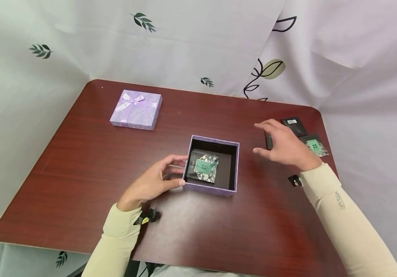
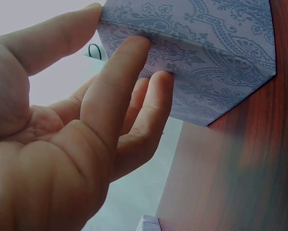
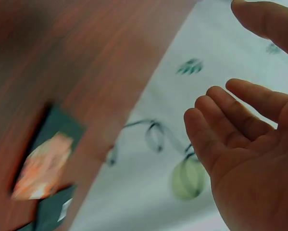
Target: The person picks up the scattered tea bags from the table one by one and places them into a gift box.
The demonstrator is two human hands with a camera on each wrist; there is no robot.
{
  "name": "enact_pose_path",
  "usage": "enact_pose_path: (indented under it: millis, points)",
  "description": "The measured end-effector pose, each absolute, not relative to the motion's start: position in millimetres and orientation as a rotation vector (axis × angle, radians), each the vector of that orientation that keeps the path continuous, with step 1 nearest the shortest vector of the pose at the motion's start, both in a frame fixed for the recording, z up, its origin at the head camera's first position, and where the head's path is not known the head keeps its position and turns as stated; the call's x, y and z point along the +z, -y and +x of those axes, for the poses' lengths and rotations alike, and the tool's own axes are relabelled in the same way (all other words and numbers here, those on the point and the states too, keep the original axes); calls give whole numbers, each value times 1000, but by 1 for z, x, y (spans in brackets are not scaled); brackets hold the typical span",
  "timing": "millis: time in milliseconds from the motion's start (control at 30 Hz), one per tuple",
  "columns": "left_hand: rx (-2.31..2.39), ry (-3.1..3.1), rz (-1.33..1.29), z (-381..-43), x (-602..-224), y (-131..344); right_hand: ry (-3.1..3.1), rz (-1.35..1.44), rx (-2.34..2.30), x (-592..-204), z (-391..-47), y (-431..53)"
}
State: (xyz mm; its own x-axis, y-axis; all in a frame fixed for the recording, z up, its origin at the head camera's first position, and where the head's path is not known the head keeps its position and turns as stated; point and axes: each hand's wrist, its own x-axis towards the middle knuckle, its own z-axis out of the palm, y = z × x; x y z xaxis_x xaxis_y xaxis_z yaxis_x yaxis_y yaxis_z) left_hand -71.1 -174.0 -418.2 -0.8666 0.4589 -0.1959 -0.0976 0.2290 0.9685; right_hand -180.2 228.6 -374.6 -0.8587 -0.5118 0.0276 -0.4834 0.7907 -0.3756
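A lidless purple box (image 1: 209,190) with a black inside stands in front of me. In its left part lies a black packet (image 1: 207,167) with a green label and floral print. My left hand (image 1: 155,179) is at the box's left side, thumb at the near corner. In the left wrist view, its fingertips touch the patterned wall (image 2: 216,53). My right hand (image 1: 283,144) hovers at the right with spread fingers and holds nothing. Beneath and beside it lie a partly hidden black packet (image 1: 269,141), one with a white sticker (image 1: 296,128) and one with a green label (image 1: 316,146).
A purple box lid (image 1: 137,109) with a ribbon bow lies at the back left of the reddish-brown table (image 1: 80,161). Behind the table hangs a white leaf-print cloth (image 1: 184,46). The right wrist view blurs an orange-patterned packet (image 3: 45,166) near the table edge.
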Motion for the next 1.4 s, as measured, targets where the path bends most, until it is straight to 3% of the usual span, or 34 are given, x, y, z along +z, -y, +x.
enact_pose_path:
  millis: [533, 1400]
  points:
    - [1704, -2028, 302, -68, -417, 173, -2802, -503, -453, -425, -223, -298]
    - [1713, -2031, 292, -67, -415, 172, -2724, -497, -350, -432, -231, -309]
